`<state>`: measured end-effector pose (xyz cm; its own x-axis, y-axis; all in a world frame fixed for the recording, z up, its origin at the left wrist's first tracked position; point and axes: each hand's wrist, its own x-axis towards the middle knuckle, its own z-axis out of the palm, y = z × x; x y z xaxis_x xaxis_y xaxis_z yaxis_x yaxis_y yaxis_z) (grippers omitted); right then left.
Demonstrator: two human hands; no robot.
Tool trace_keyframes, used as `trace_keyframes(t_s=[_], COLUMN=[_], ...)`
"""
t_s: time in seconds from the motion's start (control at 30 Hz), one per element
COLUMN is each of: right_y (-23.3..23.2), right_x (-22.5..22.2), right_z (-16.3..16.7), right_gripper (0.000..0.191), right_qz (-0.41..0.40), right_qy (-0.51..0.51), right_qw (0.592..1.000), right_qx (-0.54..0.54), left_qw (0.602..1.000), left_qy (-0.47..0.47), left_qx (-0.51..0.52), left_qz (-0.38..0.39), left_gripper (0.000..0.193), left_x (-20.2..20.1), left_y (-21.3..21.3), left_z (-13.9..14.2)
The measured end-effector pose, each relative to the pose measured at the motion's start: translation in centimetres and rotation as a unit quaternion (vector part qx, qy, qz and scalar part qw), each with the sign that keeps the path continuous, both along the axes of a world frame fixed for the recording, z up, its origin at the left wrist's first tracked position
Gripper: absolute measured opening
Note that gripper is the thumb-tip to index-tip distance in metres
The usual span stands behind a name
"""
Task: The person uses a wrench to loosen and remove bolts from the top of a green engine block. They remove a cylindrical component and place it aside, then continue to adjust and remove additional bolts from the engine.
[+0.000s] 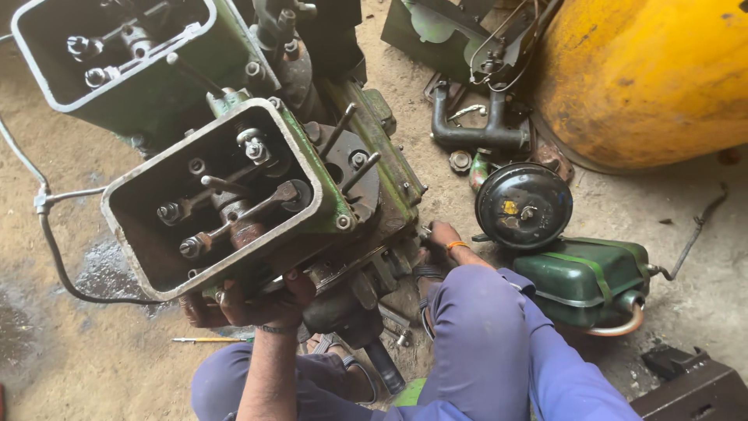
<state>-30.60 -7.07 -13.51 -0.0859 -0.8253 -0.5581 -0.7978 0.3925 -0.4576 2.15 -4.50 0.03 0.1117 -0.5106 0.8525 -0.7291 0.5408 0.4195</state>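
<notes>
We see a green engine (312, 179) standing on a dirt floor (93, 366), its open head box (218, 195) facing up at us with valve springs and rocker arms (234, 210) showing inside. A second open box (117, 54) of the same kind sits behind it at the upper left. Our left hand (257, 304) is under the near lower edge of the head box, fingers curled up against the metal and clenched on that rim. Our right hand (440, 238), with an orange band at the wrist, reaches in at the lower right side of the engine, just beside the block; its fingers are hidden behind the metal, so we cannot tell whether it grips anything. Our knees in blue trousers (499, 343) fill the bottom of the view. To the right of the engine lies a round black cover (523, 205), touching a green tank (584, 281) with a strap across it. A black pipe piece (475, 129) lies farther back, near a big yellow drum (647, 78) at the upper right. A thin grey tube (47, 226) loops across the floor at the left, and a yellow-handled screwdriver (210, 340) lies on the ground just beside our left forearm.
</notes>
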Motion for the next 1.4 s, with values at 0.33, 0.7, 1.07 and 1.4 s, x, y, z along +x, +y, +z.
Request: trace_keyframes(t_s=[0.33, 0.7, 1.07, 1.4], right_y=[-10.7, -16.7, -12.1, -8.0], right_x=[-10.1, -15.2, -2.0, 2.5], right_z=[11.2, 31.6, 42.2, 47.4], right_gripper=[0.030, 0.017, 0.028, 0.016], right_qz=[-0.182, -0.135, 0.071, 0.034], right_qy=[0.006, -0.088, -0.083, -0.371], right_qw=[0.928, 0.842, 0.852, 0.804], right_qx=[-0.324, -0.514, -0.513, -0.463], left_qw=[0.999, 0.992, 0.993, 0.993], left_qy=[-0.007, -0.065, -0.090, -0.086], left_qx=[-0.046, -0.065, -0.039, -0.042], left_qz=[-0.015, 0.087, 0.066, 0.070], left_gripper=[0.059, 0.073, 0.071, 0.067], left_x=[0.0, -1.0, -0.1, -0.3], left_y=[-0.7, 0.1, 0.0, 0.1], left_z=[3.4, 6.1, 9.2, 10.8])
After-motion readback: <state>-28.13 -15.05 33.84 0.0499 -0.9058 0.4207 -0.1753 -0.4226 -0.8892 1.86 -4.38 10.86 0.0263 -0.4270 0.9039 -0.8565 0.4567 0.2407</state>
